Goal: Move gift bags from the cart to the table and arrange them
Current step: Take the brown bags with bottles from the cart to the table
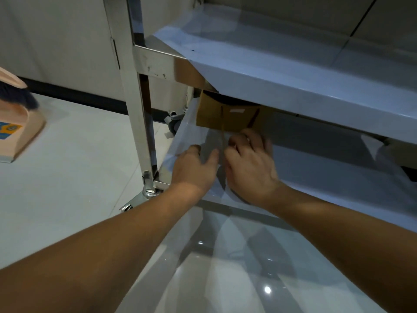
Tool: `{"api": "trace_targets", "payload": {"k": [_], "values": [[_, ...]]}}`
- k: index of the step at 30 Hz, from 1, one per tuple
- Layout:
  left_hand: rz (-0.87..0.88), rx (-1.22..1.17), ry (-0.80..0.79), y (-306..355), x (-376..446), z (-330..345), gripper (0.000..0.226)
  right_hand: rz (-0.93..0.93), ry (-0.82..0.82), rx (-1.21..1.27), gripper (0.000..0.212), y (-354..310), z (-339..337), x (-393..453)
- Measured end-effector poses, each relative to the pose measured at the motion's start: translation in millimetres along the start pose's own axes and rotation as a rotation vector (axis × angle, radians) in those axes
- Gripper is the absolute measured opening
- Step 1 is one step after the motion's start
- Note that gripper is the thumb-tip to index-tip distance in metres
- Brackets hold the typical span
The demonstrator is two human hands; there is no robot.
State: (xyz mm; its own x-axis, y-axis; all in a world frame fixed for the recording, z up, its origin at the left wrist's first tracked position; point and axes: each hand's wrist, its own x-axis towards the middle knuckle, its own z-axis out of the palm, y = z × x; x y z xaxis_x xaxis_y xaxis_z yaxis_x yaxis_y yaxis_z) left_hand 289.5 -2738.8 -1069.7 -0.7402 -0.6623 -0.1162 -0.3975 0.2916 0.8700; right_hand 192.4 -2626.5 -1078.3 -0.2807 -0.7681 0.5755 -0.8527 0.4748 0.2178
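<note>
Gift bag (228, 118): brown kraft paper, flat matte face, upright on the lower shelf (316, 168) of the cart (140, 123), tucked under the upper shelf (270, 71). A small pale label patch shows near its top edge, and thin dark cord handles hang down the front. Its top is hidden by the upper shelf lip and its right part fades into shadow, so the full width is unclear.

Cart is stainless steel, with square-section legs, smooth reflective shelves and swivel casters (149, 190) at the base. The lower shelf's reflections blur its front edge.

Right hand (250, 161) is at the bag's bottom edge, fingers curled, appearing to pinch a handle cord; motion blur means I can't confirm the grip. Left hand (194, 168) is just beside it, fingers loosely spread over the shelf, holding nothing; contact with the shelf is unclear.

Floor (67, 177) is pale glossy tile. At the left edge, a pink plastic dustpan (20, 136) with a dark-bristled brush (18, 98), both cut off by the frame.
</note>
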Motion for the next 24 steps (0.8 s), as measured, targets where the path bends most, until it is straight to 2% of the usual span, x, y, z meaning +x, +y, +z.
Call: {"api": "trace_targets", "payload": {"k": [2, 4, 7, 10, 12, 15, 20, 22, 24], "values": [[-0.072, -0.247, -0.004, 5.2, 2.2, 7.4, 0.045, -0.093, 0.120, 0.164, 0.002, 1.1, -6.3, -0.2], [-0.155, -0.495, -0.028, 12.7, 2.4, 12.4, 0.057, -0.126, 0.160, 0.320, 0.009, 1.5, -9.8, -4.2], [-0.244, -0.807, -0.071, 12.3, 8.2, 20.0, 0.070, -0.182, 0.163, 0.344, 0.016, 2.3, -10.2, -15.6], [-0.289, -1.021, -0.095, 12.0, 6.9, 21.5, 0.043, -0.137, 0.157, 0.366, 0.017, 8.7, -8.0, -21.3], [-0.324, -1.075, -0.080, 7.3, 9.5, 24.9, 0.032, -0.056, 0.131, 0.401, 0.021, 14.0, -6.3, -22.7], [-0.340, -1.025, -0.096, 4.7, 11.2, 26.1, 0.034, 0.048, -0.042, 0.347, 0.023, 16.6, -3.0, -27.2], [-0.432, -0.999, 0.007, 0.9, 17.1, 27.8, 0.029, 0.139, -0.310, 0.192, 0.074, 12.7, 1.0, -21.8], [-0.468, -0.997, 0.033, 1.9, 19.6, 29.7, 0.028, 0.178, -0.432, 0.223, 0.083, 10.5, 3.8, -11.0], [-0.503, -1.000, 0.053, 5.1, 21.3, 29.9, 0.026, 0.267, -0.526, 0.302, 0.082, 10.9, 9.0, 3.3]]}}
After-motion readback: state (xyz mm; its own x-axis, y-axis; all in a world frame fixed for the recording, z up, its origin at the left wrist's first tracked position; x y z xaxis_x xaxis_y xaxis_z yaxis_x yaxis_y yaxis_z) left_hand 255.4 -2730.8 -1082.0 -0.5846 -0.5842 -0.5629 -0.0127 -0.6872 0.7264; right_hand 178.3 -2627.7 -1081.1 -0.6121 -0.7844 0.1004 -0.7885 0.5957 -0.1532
